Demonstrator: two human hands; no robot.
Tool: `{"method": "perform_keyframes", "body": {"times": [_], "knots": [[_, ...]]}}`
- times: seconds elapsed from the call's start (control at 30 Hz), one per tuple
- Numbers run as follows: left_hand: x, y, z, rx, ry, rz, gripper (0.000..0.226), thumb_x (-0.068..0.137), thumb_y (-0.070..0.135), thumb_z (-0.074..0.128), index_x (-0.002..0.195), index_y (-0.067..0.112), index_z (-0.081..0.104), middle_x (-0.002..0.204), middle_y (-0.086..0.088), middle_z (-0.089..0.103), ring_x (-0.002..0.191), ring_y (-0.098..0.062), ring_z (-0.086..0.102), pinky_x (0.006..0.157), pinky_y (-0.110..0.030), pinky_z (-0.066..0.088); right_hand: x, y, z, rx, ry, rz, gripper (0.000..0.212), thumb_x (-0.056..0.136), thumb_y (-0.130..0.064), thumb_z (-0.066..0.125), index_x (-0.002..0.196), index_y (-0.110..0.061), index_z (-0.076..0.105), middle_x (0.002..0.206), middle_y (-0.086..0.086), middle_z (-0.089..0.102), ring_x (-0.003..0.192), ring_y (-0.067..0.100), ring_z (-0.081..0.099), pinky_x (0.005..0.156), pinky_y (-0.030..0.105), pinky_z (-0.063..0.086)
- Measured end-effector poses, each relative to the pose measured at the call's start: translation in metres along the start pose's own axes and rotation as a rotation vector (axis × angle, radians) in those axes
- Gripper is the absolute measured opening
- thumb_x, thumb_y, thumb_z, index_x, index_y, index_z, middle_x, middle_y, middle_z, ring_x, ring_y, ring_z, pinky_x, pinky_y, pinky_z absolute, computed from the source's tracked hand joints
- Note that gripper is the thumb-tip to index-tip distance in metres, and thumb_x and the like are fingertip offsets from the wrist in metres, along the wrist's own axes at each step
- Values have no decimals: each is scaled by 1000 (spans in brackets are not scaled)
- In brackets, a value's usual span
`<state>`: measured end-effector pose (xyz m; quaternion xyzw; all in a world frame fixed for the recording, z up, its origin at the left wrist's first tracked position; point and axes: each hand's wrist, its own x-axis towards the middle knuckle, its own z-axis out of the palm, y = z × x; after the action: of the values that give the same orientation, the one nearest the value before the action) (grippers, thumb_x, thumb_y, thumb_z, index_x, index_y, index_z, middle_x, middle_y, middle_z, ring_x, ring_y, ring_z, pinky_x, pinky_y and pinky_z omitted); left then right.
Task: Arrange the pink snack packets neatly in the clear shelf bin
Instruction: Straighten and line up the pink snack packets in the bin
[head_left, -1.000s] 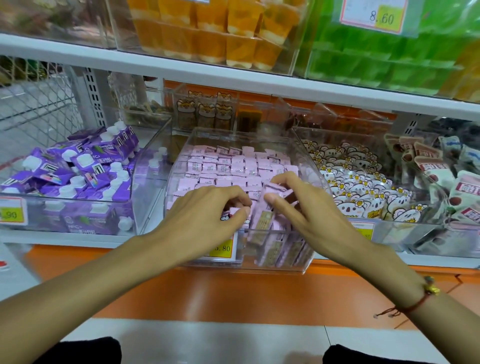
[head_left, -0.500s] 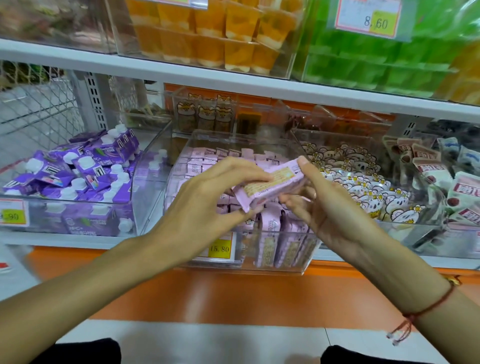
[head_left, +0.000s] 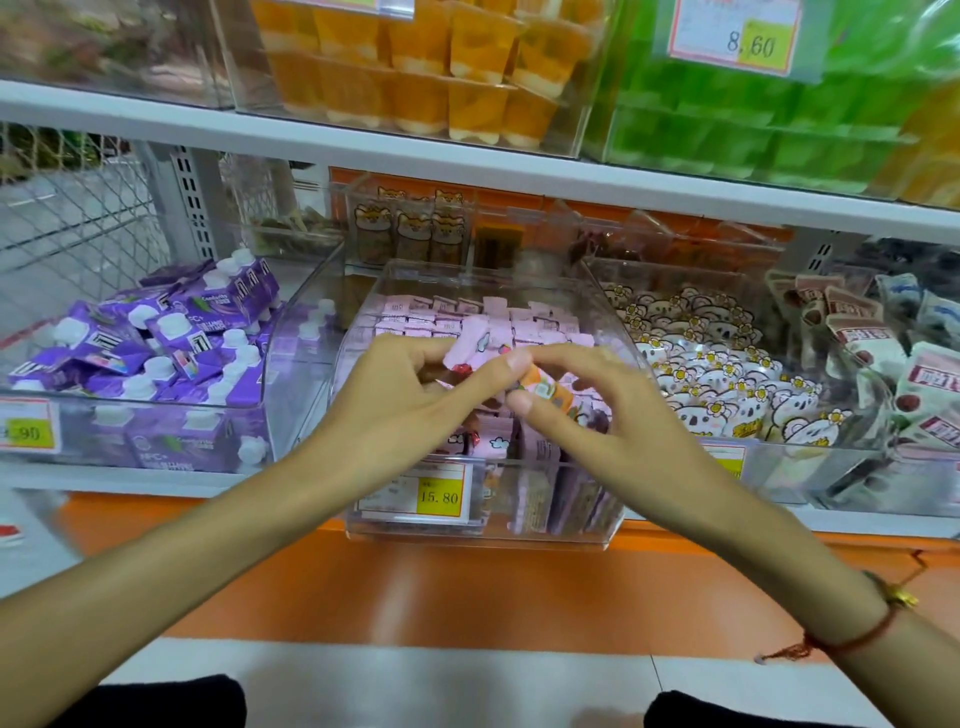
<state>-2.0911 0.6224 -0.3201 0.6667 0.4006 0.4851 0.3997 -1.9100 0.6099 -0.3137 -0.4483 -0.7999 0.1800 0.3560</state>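
A clear shelf bin (head_left: 597, 525) in the middle of the shelf holds several pink snack packets (head_left: 524, 325) standing in rows at its back and front. My left hand (head_left: 410, 410) and my right hand (head_left: 613, 410) meet over the front of the bin. Together they hold one pink packet (head_left: 470, 345), turned so its printed face shows. My left fingers curl around its left part. My right thumb and forefinger pinch its right, orange-printed end (head_left: 545, 392). More pink packets (head_left: 493, 441) stand upright under my hands.
A bin of purple spouted pouches (head_left: 171, 338) stands to the left, one of white koala-print packets (head_left: 727, 374) to the right. Orange cups (head_left: 441, 67) and green packs (head_left: 779, 130) fill the shelf above. A yellow price tag (head_left: 439, 496) fronts the pink bin.
The packet lifted from the front row half a second ago has been turned and lowered slightly over the bin. My right hand has moved from under it to pinching its right end.
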Motion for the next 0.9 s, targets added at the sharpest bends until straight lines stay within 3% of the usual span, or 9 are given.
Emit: {"method": "perform_keyframes", "body": {"times": [0.1, 0.23, 0.33, 0.43, 0.53, 0.67, 0.77, 0.83, 0.9], "knots": [[4, -9, -3, 34, -2, 60, 35, 68, 59, 61, 91, 34, 68, 82, 13, 72, 75, 2, 67, 65, -11, 50, 6, 3, -4, 12, 157, 0, 27, 83, -38, 65, 106, -24, 64, 99, -8, 67, 91, 9, 60, 74, 19, 43], [4, -21, -7, 340, -39, 124, 25, 79, 48, 65, 98, 33, 59, 92, 26, 63, 88, 2, 60, 72, -13, 46, 11, 15, -7, 664, 305, 273, 34, 85, -24, 65, 114, -11, 54, 104, 6, 66, 96, 18, 68, 76, 23, 54], [1, -29, -12, 663, -106, 141, 20, 80, 48, 65, 96, 38, 58, 83, 27, 61, 82, 6, 57, 64, -16, 43, 12, 21, 2, 863, 337, 350, 43, 89, -14, 61, 126, -14, 39, 117, 11, 59, 96, 18, 69, 74, 22, 56], [3, -31, -16, 768, -116, 109, 12, 78, 51, 65, 87, 43, 61, 78, 23, 64, 77, 0, 58, 65, -25, 46, 11, 25, 14, 684, 292, 271, 42, 93, -12, 54, 126, -24, 31, 103, 4, 59, 80, 9, 71, 69, 19, 56], [8, -30, -20, 807, -99, 54, 8, 75, 49, 67, 75, 45, 61, 70, 23, 63, 70, 4, 55, 61, -22, 42, 10, 27, 15, 419, 159, 145, 36, 95, -15, 51, 126, -25, 35, 84, -12, 62, 76, 7, 69, 72, 23, 57], [9, -28, -22, 811, -133, 28, 10, 76, 49, 66, 77, 43, 59, 68, 34, 57, 69, 14, 51, 57, -19, 36, 9, 32, -7, 261, -36, 207, 34, 94, -22, 52, 122, -33, 38, 71, 5, 52, 69, 19, 66, 77, 55, 51], [10, -25, -22, 801, -148, 20, 11, 78, 48, 66, 78, 42, 57, 68, 36, 56, 69, 13, 52, 58, -19, 38, 7, 30, -11, 148, -115, 143, 36, 93, -28, 54, 124, -36, 39, 80, 23, 53, 76, 36, 62, 73, 50, 49], [8, -25, -21, 813, -145, 32, 11, 79, 49, 65, 78, 42, 57, 69, 32, 58, 72, 10, 54, 59, -18, 38, 5, 28, -1, -77, -151, 22, 36, 92, -29, 58, 124, -34, 44, 100, 4, 59, 87, 18, 62, 77, 37, 50], [4, -26, -20, 823, -117, 51, 11, 79, 50, 63, 79, 43, 55, 74, 28, 59, 76, 6, 55, 60, -19, 40, 3, 26, 9, -318, -161, -47, 35, 92, -32, 58, 126, -32, 53, 117, -8, 48, 103, 8, 49, 85, 29, 43]]}}
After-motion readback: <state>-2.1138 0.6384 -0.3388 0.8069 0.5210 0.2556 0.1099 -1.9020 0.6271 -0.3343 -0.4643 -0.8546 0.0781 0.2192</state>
